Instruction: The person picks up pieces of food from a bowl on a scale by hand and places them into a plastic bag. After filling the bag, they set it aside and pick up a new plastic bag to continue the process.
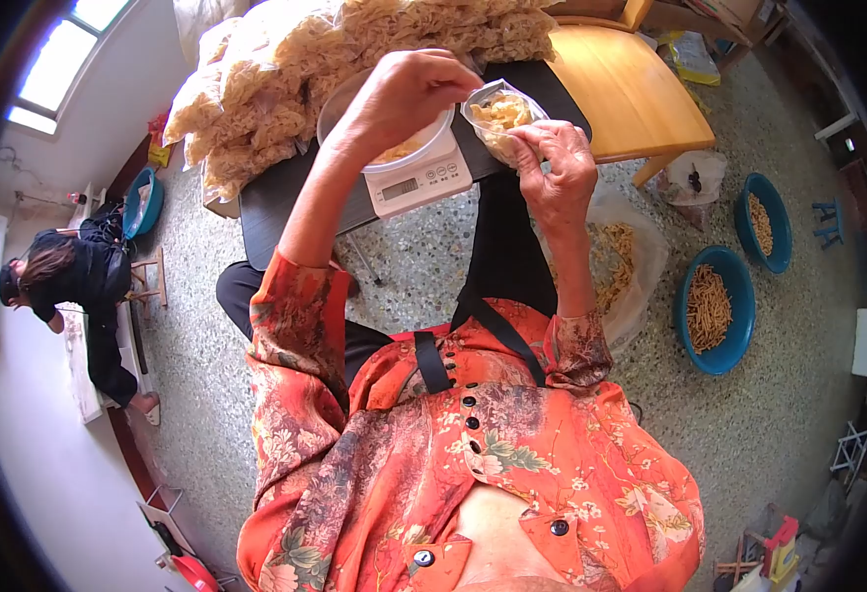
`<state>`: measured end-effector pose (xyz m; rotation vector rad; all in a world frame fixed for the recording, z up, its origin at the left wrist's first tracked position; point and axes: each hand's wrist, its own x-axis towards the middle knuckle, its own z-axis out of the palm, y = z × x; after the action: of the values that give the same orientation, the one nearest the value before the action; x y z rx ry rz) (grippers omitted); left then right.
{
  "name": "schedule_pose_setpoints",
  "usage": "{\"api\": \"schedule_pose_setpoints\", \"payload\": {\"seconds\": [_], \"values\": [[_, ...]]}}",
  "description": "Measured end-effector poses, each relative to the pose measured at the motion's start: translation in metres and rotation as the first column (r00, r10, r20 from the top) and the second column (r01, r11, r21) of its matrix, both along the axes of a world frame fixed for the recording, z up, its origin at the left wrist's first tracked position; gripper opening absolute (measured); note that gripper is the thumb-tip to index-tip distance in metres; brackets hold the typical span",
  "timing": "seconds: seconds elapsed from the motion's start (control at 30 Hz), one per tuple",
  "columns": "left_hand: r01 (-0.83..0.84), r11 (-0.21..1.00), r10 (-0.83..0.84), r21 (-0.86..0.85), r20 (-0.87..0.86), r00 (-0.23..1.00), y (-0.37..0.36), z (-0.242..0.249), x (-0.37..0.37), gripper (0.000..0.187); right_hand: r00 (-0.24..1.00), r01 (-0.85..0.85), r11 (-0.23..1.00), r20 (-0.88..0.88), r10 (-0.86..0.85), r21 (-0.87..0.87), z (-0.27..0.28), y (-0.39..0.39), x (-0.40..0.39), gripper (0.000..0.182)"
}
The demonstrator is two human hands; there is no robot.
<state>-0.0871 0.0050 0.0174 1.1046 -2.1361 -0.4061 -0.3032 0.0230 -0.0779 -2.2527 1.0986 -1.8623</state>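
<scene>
My right hand (pixel 557 170) grips a small clear plastic bag (pixel 504 120) between thumb and fingers. Yellowish dried pieces fill part of the bag, and its mouth is open. My left hand (pixel 409 94) is closed, its fingertips drawn together at the bag's left rim; what they pinch is hidden. Under my left forearm, a white bowl (pixel 415 155) with some yellowish pieces rests on a white digital scale (pixel 420 187). The scale stands on a dark table (pixel 285 202).
Filled plastic bags (pixel 256 99) are piled along the table's back. A wooden chair (pixel 616 89) stands to the right. Blue tubs (pixel 746 335) of sticklike pieces and an open plastic sack (pixel 645 281) sit on the floor. At far left another person (pixel 88 261) bends over.
</scene>
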Motion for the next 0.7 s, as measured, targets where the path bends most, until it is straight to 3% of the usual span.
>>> {"api": "schedule_pose_setpoints", "payload": {"seconds": [0.03, 0.13, 0.27, 0.4, 0.7], "values": [[-0.046, 0.996, 0.048, 0.077, -0.036, 0.998, 0.002, -0.001, 0.009, 0.015, 1.000, 0.001, 1.000, 0.003, -0.001, -0.002, 0.000, 0.000, 0.000, 0.014], [-0.186, 0.972, 0.148, 0.146, 0.239, 0.960, 0.006, -0.001, 0.043, 0.019, 1.000, 0.027, 1.000, -0.001, -0.027, -0.005, -0.001, 0.000, -0.002, 0.015], [-0.281, 0.940, 0.181, 0.196, 0.412, 0.893, 0.016, -0.019, 0.066, 0.037, 1.000, 0.020, 1.000, -0.012, -0.019, 0.005, 0.002, 0.002, 0.000, 0.014], [-0.362, 0.916, 0.233, 0.173, 0.506, 0.831, 0.022, -0.033, 0.069, 0.052, 1.000, 0.010, 1.000, -0.020, -0.010, 0.011, 0.002, 0.002, 0.001, 0.014], [-0.391, 0.905, 0.250, 0.168, 0.532, 0.809, 0.004, -0.046, 0.058, 0.048, 0.999, 0.008, 1.000, -0.031, -0.008, 0.013, 0.001, 0.002, 0.001, 0.015]]}}
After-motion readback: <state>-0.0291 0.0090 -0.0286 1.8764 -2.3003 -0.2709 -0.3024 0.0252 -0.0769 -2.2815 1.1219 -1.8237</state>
